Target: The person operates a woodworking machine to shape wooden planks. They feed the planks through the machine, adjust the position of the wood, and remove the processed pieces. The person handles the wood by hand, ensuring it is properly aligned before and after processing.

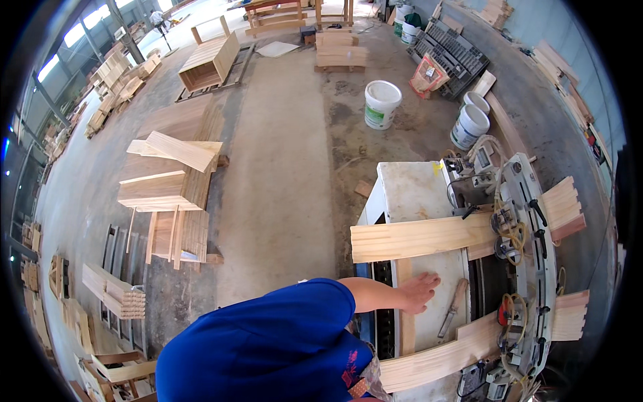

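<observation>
My left hand reaches over the white machine table, palm down with its fingers spread, and it holds nothing. It appears to rest on the table's pale top. Just right of it lies a hand tool with a wooden handle and a narrow flat blade. Beyond the hand, a long pale wooden board lies across the machine and runs under its clamping beam. Nearer, a second board goes under the same beam. A narrow wooden strip is beside my wrist. My right hand is out of view.
Hoses and gauges crowd the machine's far end. Boards with notched ends stick out past the beam. White buckets stand on the floor beyond. Stacked wooden panels and a wooden box are to the left.
</observation>
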